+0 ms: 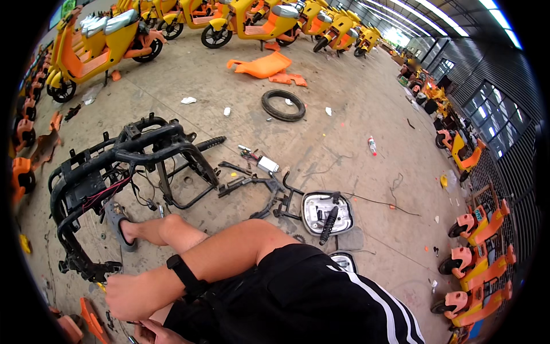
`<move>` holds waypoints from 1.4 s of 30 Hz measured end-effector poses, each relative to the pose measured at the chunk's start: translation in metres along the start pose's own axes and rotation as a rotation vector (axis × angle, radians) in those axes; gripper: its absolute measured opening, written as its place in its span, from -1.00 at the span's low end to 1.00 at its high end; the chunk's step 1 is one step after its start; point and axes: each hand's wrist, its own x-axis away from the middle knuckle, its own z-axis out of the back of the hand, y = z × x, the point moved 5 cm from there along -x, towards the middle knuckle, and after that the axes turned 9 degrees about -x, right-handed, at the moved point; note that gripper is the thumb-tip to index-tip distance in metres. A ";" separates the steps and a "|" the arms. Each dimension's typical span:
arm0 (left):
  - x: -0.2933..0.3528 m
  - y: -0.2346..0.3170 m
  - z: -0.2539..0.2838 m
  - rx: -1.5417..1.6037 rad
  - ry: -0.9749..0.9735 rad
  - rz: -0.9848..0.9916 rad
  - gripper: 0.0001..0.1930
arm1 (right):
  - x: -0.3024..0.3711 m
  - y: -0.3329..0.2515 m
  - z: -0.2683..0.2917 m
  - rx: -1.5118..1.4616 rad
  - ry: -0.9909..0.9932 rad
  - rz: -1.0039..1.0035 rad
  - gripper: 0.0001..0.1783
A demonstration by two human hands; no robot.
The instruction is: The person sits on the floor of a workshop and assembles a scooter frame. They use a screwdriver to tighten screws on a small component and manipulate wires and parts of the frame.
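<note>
My right hand (123, 296), with a black band on its wrist, is closed in a fist by the lower end of a black scooter frame (94, 166). A small yellow bit shows beside its fingers; what it grips is hidden. Below it, at the lower edge, my left hand (159, 333) shows only in part. Its fingers are curled near a thin dark piece that I cannot make out. The bare tube frame lies on the floor at the left, with red and black wires (109, 192) hanging from it. My foot in a grey clog (119, 225) is beside it.
Ahead lie a black tyre (283, 105), an orange body panel (263, 65), a silver box with wires (267, 164) and a white-lined tray (312, 212) bearing a shock absorber (329, 225). An orange strip (93, 321) is at lower left. Yellow scooters (252, 23) stand behind; others line the right wall.
</note>
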 end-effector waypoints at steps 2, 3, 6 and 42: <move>0.002 -0.005 0.002 -0.030 -0.021 0.005 -0.79 | 0.002 -0.003 0.002 0.046 0.012 0.038 -0.75; 0.003 -0.010 0.004 -0.057 -0.035 0.001 -0.80 | 0.003 -0.006 0.003 0.068 0.019 0.056 -0.77; 0.007 -0.027 0.005 -0.021 -0.025 0.018 -0.81 | 0.008 -0.011 0.007 0.097 0.155 0.148 -0.79; 0.007 -0.026 0.001 0.120 0.024 0.008 -0.82 | 0.017 0.010 -0.002 -0.205 0.186 -0.228 -0.75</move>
